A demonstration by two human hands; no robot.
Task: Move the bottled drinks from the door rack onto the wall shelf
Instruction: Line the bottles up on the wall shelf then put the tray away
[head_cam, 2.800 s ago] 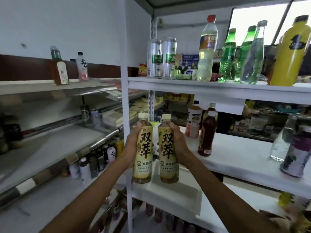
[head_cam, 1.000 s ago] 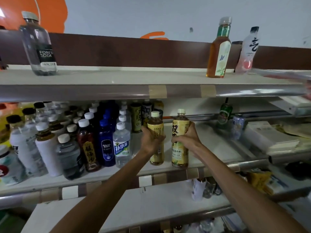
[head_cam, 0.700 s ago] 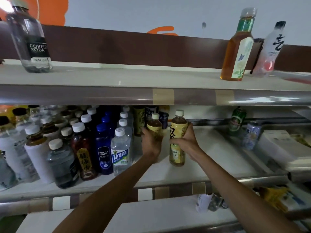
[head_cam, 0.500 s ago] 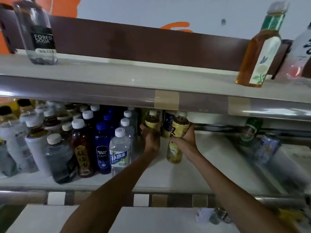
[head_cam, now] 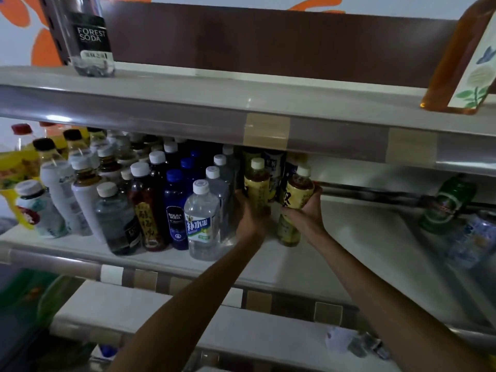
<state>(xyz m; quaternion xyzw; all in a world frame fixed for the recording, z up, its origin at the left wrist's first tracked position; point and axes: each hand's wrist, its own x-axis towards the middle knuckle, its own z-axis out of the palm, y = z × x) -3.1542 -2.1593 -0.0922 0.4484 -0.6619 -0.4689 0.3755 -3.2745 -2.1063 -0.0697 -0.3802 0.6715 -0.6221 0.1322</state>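
Observation:
Two yellow-labelled tea bottles with white caps are on the middle wall shelf (head_cam: 335, 253). My left hand (head_cam: 251, 218) grips the left tea bottle (head_cam: 257, 183) around its lower body. My right hand (head_cam: 308, 213) grips the right tea bottle (head_cam: 296, 200), which tilts slightly left; its base is at the shelf surface. Both bottles stand just right of a dense group of bottles, next to a clear water bottle (head_cam: 202, 218) with a blue and white label.
Several bottles crowd the shelf's left half, among them a dark blue soda bottle (head_cam: 175, 208). A green can (head_cam: 448, 205) and another can lie at the right. The upper shelf (head_cam: 241, 103) holds a clear Forest Soda bottle (head_cam: 90, 38) and an amber bottle (head_cam: 461, 57).
Both hands carried the two tea bottles from the white rack over to the wall shelf and pushed them deeper under the upper shelf. The camera has moved closer.

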